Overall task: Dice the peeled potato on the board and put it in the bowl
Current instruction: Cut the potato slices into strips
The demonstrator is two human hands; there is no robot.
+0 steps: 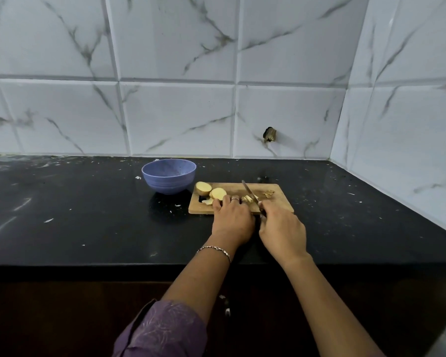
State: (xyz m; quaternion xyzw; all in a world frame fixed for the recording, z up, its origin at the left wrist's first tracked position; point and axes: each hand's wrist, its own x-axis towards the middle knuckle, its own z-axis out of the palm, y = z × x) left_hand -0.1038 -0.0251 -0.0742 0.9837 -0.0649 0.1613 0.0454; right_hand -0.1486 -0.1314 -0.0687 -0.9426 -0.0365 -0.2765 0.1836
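A wooden cutting board (273, 202) lies on the black counter. At its left end rest a potato chunk (203, 188) and a round slice (218, 194), both yellow. My left hand (232, 217) presses down on potato pieces (247, 198) near the board's middle. My right hand (281, 230) grips a knife (249, 190) whose blade slants across the board, its edge at those pieces. A blue bowl (169, 176) stands just left of the board and looks empty.
A small heap of brown peel scraps (269, 193) sits at the board's right end. White flecks dot the black counter (88, 215). Marble-tiled walls rise behind and to the right, with a dark hole (269, 134) in one tile.
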